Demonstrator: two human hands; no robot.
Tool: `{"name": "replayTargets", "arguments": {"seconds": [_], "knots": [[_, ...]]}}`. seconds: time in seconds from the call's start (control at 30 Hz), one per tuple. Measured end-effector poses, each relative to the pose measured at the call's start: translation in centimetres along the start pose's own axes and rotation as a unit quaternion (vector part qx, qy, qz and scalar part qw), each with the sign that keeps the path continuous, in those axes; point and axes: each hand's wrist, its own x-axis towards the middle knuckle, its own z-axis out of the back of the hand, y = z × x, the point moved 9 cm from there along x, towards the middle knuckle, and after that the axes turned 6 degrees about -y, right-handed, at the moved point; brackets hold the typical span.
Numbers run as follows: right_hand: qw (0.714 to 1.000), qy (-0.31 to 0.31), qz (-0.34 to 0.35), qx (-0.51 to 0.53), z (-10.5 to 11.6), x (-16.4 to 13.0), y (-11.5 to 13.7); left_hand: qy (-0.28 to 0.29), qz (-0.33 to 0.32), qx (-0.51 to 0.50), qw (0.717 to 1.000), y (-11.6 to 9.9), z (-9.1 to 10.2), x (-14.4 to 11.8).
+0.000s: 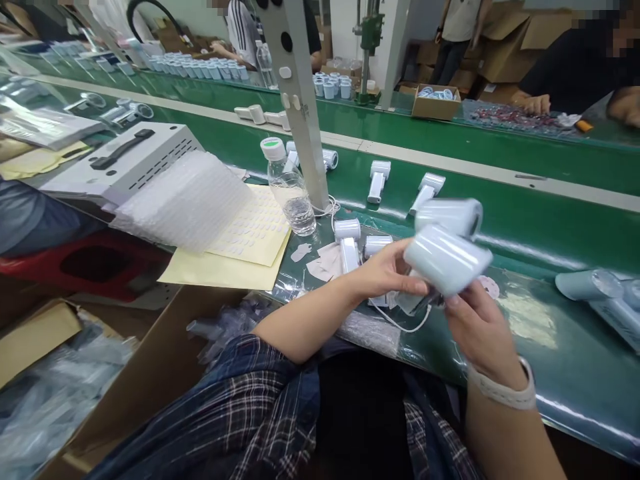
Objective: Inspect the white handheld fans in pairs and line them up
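Both hands are raised over the near edge of the green bench. My left hand (393, 270) is closed on a glossy pale-blue appliance shaped like a hair dryer (445, 259), gripping it from the left. My right hand (480, 320) pinches its lower end, where fingers and part are blurred and partly hidden. Just behind it shows a second pale-blue barrel (447, 215); whether it is held or lies there I cannot tell. A white cord (413, 329) loops below the hands. To their left, similar appliances (349, 247) lie beside paper scraps (325, 262).
A water bottle (293, 190) leans by a metal post (300, 107). Yellow sticker sheets (235, 257) and bubble wrap (185, 200) lie left, near a grey metal case (120, 160). More appliances rest on the green conveyor (450, 150) and at right (600, 293). A cardboard box (145, 373) stands lower left. Co-workers sit opposite.
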Motion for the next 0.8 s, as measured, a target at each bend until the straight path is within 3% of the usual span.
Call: {"name": "replayTargets", "arguments": {"seconds": [0.07,0.2,0.3,0.43,0.8], "knots": [[0.999,0.004,-0.026,0.037,0.9,0.2,0.2,0.000,-0.005,0.027,1.000,0.7,0.2,0.4],[0.994,-0.079,-0.039,0.069,2.9,0.3,1.1,-0.051,0.008,-0.046,0.998,0.9,0.8,1.1],[0.987,-0.086,-0.059,0.123,2.5,0.0,1.0,-0.029,0.041,-0.096,0.994,0.6,-0.4,0.6],[0.980,-0.069,-0.068,0.176,2.0,-0.6,0.7,-0.020,0.046,-0.061,0.997,0.2,-1.3,-0.3],[0.986,-0.051,-0.065,0.145,1.0,-0.7,0.2,0.031,0.020,-0.011,0.999,0.4,-1.0,-0.1]]}}
